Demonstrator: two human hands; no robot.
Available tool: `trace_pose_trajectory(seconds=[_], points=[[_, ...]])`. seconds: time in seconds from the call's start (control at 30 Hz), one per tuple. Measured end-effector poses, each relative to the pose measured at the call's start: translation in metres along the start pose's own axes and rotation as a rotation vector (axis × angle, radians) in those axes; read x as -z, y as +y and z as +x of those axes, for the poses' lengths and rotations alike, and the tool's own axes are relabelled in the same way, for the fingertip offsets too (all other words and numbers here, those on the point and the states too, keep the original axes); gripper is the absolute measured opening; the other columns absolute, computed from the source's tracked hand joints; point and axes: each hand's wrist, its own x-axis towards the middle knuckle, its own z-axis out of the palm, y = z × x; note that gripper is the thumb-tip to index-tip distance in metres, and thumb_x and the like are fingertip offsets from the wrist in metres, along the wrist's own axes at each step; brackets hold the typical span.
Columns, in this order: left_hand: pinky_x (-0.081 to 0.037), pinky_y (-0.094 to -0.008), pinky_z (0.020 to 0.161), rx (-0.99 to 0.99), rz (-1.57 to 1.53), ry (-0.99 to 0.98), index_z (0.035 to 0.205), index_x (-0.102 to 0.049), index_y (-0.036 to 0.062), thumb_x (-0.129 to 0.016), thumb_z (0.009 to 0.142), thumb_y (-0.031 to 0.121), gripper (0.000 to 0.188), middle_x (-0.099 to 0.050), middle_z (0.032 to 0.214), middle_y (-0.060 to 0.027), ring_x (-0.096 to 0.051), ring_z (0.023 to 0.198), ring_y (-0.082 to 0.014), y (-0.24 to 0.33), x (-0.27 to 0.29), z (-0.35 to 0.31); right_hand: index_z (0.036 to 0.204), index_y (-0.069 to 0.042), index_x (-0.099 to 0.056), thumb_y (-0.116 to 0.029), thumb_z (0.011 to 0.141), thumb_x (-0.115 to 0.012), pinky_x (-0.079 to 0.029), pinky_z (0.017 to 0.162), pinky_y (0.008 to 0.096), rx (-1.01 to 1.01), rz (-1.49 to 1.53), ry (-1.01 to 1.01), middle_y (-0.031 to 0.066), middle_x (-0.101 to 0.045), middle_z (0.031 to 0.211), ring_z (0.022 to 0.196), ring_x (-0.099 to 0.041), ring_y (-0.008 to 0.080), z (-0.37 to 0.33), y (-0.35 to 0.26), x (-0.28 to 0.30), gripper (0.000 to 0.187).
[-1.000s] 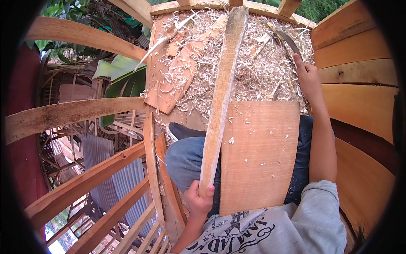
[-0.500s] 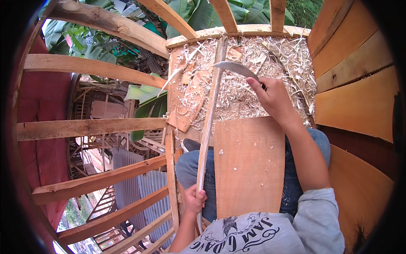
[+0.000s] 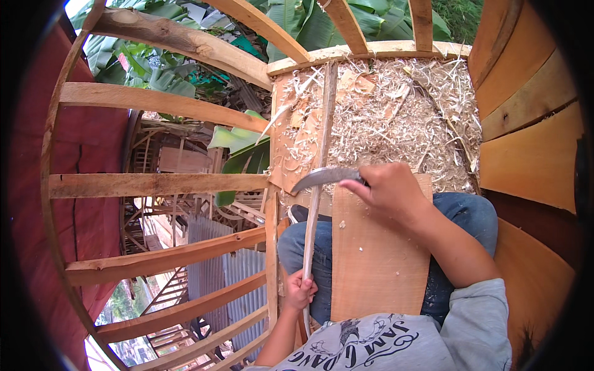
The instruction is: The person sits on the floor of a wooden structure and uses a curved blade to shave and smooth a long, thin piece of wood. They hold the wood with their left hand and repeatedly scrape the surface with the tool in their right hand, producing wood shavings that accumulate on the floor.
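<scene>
Pale wood forms the long, narrow stick (image 3: 322, 148), its long axis running away from the person, far end leaning slightly right of the left hand (image 3: 300, 292) and near end sticking out below that hand toward the shirt (image 3: 371, 343). The left hand is closed around the stick close to its near end, thumb and curled fingers wrapped about it. Ahead of it and to its right, the right hand (image 3: 391, 191) is closed around the handle of a curved knife (image 3: 325, 178), whose blade points left and hooks toward the person, crossing over the stick; whether edge and wood touch cannot be told. Just below the right hand, a broad flat board (image 3: 380, 266) lies over the lap, between the two legs of the blue jeans (image 3: 467, 216), with a few chips on it. Beyond both hands, curly wood shavings (image 3: 402, 123) cover the floor up to a curved wooden rail (image 3: 371, 51), the stick's far end reaching near it. Left of the left hand stand wooden slats (image 3: 167, 253) and grey corrugated sheets (image 3: 244, 272); well right of the right hand rises a plank wall (image 3: 529, 154).
</scene>
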Motion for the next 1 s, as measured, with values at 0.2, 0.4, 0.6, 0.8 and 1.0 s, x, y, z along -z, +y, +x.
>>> trace_pose_trajectory(seconds=[0.2,0.4,0.6,0.8,1.0], points=[[-0.034,-0.0212,0.031,0.022,0.075,0.040,0.074,-0.047,0.0051,-0.066,0.078,0.053,0.052,-0.046,0.052,-0.0048,-0.044,0.040,-0.0092,0.006,-0.007,-0.001,0.062,-0.004,-0.060,-0.051,0.088,-0.054,-0.046,0.049,0.0405,-0.257,0.018,0.186,0.0149,-0.055,0.051,0.048,-0.058,0.0318,0.017,0.031,0.021,0.054],[-0.034,-0.0202,0.033,-0.028,0.034,0.009,0.081,-0.052,0.0040,-0.067,0.083,0.038,0.037,-0.049,0.055,-0.0015,-0.042,0.039,-0.0059,-0.002,-0.004,-0.001,0.063,-0.004,-0.058,-0.046,0.087,-0.058,-0.046,0.049,0.0401,0.112,-0.014,0.070,0.0144,-0.054,0.052,0.048,-0.058,0.0318,0.000,0.011,-0.002,0.049],[-0.034,-0.0190,0.035,-0.088,0.115,-0.008,0.087,-0.056,0.0013,-0.071,0.080,0.035,0.037,-0.049,0.057,0.0024,-0.043,0.040,-0.0043,-0.002,-0.006,-0.003,0.065,-0.004,-0.058,-0.046,0.089,-0.055,-0.047,0.049,0.0392,-0.199,0.143,0.200,0.0150,-0.057,0.055,0.050,-0.059,0.0324,0.018,0.026,0.003,0.048],[-0.034,-0.0207,0.032,-0.041,0.127,-0.003,0.075,-0.046,0.0043,-0.073,0.073,0.048,0.051,-0.047,0.053,-0.0015,-0.043,0.039,-0.0067,0.007,-0.008,-0.002,0.067,-0.003,-0.058,-0.044,0.091,-0.053,-0.046,0.049,0.0412,0.081,0.072,0.141,0.0152,-0.057,0.056,0.051,-0.059,0.0347,0.007,0.018,-0.002,0.047],[-0.034,-0.0211,0.031,-0.023,0.103,-0.029,0.075,-0.046,0.0036,-0.073,0.073,0.044,0.048,-0.048,0.052,-0.0033,-0.043,0.038,-0.0078,0.004,-0.002,-0.003,0.064,-0.004,-0.055,-0.043,0.091,-0.053,-0.045,0.048,0.0409,-0.139,0.240,0.212,0.0156,-0.055,0.052,0.050,-0.058,0.0346,0.022,0.026,0.002,0.048]])
